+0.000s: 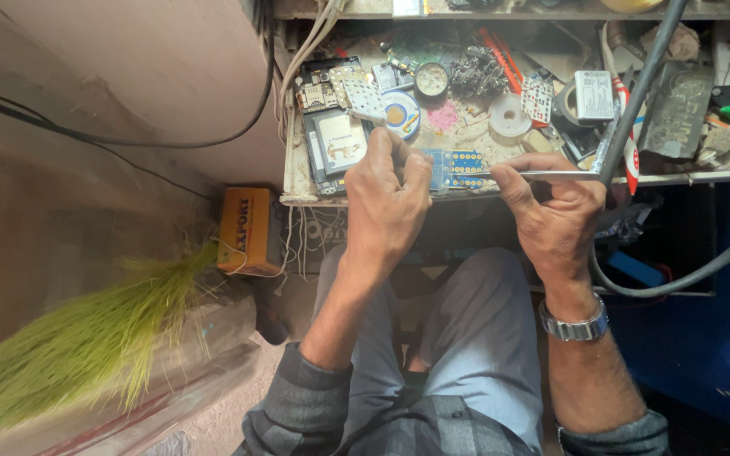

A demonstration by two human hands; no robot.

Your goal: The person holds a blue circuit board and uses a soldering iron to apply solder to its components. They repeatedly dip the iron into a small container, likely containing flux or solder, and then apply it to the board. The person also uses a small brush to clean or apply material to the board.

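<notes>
Both hands' fingers pinch: left (389,201) a small blue circuit board (458,169), right (551,211) metal tweezers (542,175).

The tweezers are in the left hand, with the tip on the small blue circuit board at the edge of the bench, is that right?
Not quite. The head view shows the tweezers in the right hand, not the left. Their tip does reach the small blue circuit board at the bench edge, while the left hand steadies that board.

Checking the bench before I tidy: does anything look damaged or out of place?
A phone lies opened up at the shelf's left end, its back off and inner boards bare. Loose parts litter the shelf around it.
</notes>
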